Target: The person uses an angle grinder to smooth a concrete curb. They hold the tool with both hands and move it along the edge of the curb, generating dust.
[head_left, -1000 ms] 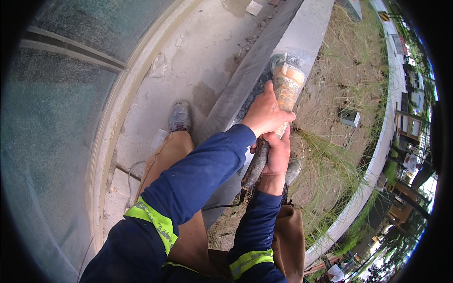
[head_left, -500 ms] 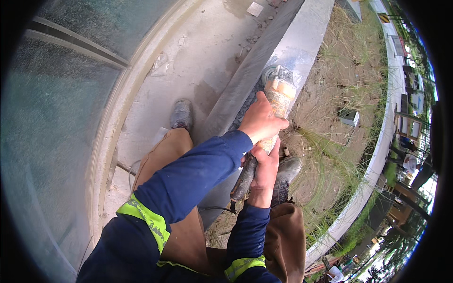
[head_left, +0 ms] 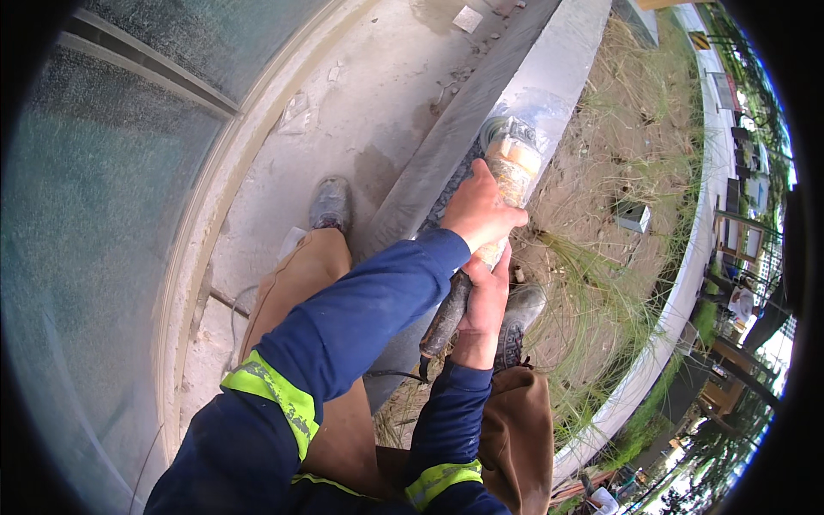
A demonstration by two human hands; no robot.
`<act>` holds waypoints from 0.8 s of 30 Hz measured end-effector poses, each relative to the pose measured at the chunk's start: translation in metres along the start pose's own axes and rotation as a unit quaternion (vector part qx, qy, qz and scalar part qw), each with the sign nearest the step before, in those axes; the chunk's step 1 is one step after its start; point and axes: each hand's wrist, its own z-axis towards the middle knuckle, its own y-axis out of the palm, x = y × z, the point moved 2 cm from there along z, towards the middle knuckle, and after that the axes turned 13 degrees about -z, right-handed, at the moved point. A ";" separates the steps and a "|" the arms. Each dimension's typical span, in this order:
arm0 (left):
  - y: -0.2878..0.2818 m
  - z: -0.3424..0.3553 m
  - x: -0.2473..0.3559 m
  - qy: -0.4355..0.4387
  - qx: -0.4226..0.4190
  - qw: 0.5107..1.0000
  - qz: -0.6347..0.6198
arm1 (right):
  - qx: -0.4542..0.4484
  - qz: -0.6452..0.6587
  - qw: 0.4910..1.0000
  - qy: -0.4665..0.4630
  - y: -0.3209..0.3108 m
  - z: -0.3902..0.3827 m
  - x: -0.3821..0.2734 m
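Observation:
A dusty angle grinder (head_left: 514, 160) with worn orange-and-dark body lies along the grey stone ledge (head_left: 549, 64), its disc end at the top surface, beside a dark, rough strip in the stone. My left hand (head_left: 487, 206) is closed round the grinder's body just behind the head, thumb upward. Below it, my right hand (head_left: 485, 300) is wrapped round the dark rear handle (head_left: 446, 322), partly hidden by my left arm. A black cord (head_left: 390, 373) runs from the handle's lower end across the ledge.
A frosted glass panel wall (head_left: 112, 240) curves along the left, beside a dusty concrete strip (head_left: 300, 146) with rubble. A planted bed (head_left: 627, 137) of dry grass and soil lies right, bordered by a white curved kerb (head_left: 661, 343). My boots (head_left: 330, 204) stand either side of the ledge.
The grinder and both hands have moved slightly down and left along the ledge since a second ago, then shifted very little in the last half second. My grip looks the same.

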 end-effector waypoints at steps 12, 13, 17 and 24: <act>-0.002 -0.012 -0.004 0.015 -0.004 1.000 -0.012 | -0.003 0.001 1.000 0.004 0.000 -0.012 0.005; -0.001 -0.012 -0.005 0.017 0.003 1.000 -0.011 | 0.000 0.005 1.000 0.005 0.001 -0.013 0.006; -0.003 -0.017 -0.006 0.003 0.007 1.000 -0.020 | -0.005 -0.005 1.000 0.003 -0.002 -0.016 0.007; -0.004 -0.019 -0.005 -0.006 0.008 1.000 -0.020 | 0.001 0.001 1.000 0.010 -0.003 -0.017 0.010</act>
